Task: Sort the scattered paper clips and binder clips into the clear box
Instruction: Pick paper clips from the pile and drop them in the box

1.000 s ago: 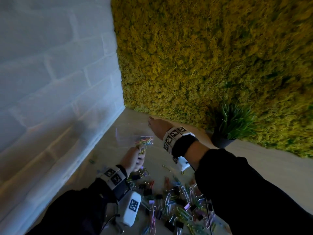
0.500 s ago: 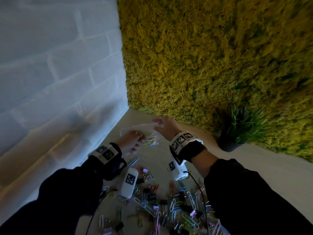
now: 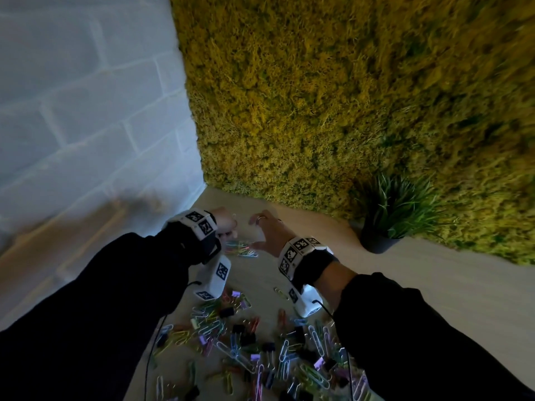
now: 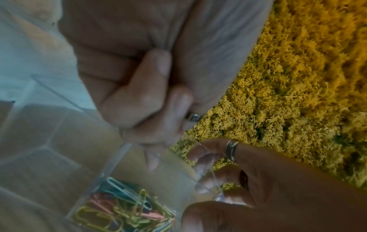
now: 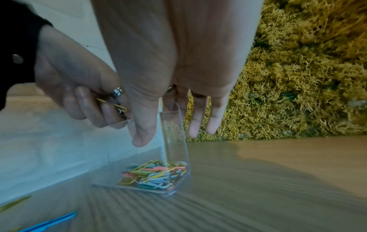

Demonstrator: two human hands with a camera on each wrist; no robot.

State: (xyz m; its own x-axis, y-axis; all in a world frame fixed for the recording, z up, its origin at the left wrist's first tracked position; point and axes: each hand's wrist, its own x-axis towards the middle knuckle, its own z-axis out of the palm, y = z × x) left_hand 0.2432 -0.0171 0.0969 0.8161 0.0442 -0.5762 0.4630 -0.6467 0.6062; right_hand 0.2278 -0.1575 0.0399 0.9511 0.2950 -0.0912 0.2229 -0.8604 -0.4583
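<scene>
The clear box (image 5: 174, 138) stands on the wooden table near the corner, with several coloured paper clips (image 5: 155, 174) in its bottom (image 3: 240, 250). My right hand (image 3: 265, 230) pinches the box's right wall, thumb (image 5: 141, 133) inside and fingers (image 5: 198, 122) outside. My left hand (image 3: 227, 227) is a fist over the box's open top. Its curled fingers (image 5: 95, 109) hold a few yellow paper clips (image 5: 119, 108). Closer to me, loose paper clips and black binder clips (image 3: 260, 342) lie scattered on the table.
A white brick wall (image 3: 86, 111) runs along the left and a yellow-green moss wall (image 3: 347, 111) along the back. A potted grass plant (image 3: 388, 227) stands at the back right. Bare wooden tabletop (image 3: 434, 285) stretches to the right.
My left hand has risen from beside the clip pile to the top of the box, next to my right hand. The right hand has kept its hold on the box.
</scene>
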